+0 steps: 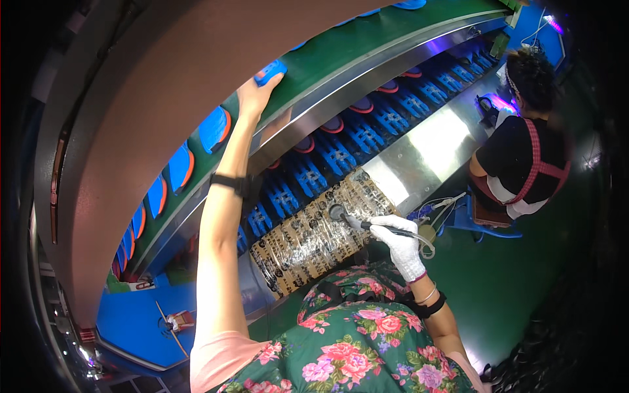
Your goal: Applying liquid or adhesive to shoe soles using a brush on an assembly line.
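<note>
My bare left hand [257, 97] reaches up to the green conveyor belt [308, 72] and is closed on a blue shoe sole [270, 71], partly hidden by the brown cover. My right hand [401, 249], in a white glove, grips a black-handled brush [367, 224] with a clear tube at its rear end. Its round dark head hovers over or rests on a tape-wrapped cardboard pad [308, 245] in front of me; I cannot tell whether it touches. More blue soles with orange edges [214, 129] lie along the belt to the left.
The brown curved cover [151, 98] overhangs the belt. Below the belt, a lower row holds several blue pronged racks [338, 158]. A metal bench top [426, 150] extends rightward to a seated co-worker [524, 144]. A blue surface [141, 327] lies at lower left.
</note>
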Tool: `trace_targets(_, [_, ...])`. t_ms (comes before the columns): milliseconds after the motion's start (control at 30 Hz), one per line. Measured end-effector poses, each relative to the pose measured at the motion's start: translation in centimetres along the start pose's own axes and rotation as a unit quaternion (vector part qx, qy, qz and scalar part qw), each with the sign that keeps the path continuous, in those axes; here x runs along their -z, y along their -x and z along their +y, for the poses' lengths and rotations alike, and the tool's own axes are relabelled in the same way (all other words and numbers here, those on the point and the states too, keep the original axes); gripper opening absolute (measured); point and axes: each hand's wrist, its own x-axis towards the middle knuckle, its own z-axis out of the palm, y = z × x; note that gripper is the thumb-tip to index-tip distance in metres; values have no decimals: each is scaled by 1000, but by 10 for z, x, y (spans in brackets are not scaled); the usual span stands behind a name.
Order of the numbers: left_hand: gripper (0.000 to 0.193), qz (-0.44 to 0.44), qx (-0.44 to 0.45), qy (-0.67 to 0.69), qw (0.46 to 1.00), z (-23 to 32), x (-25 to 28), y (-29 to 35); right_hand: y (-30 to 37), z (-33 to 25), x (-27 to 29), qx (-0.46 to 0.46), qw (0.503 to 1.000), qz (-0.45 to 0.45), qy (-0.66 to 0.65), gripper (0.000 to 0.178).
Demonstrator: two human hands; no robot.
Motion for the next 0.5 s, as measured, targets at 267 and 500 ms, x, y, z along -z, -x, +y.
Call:
trace_targets(267, [35, 112, -34, 134, 984, 36, 80, 169, -6, 3, -1, 10, 999, 11, -31, 19])
trace_targets(500, [70, 139, 184, 431, 873, 27, 51, 242, -16, -16, -20, 22, 998, 11, -57, 22])
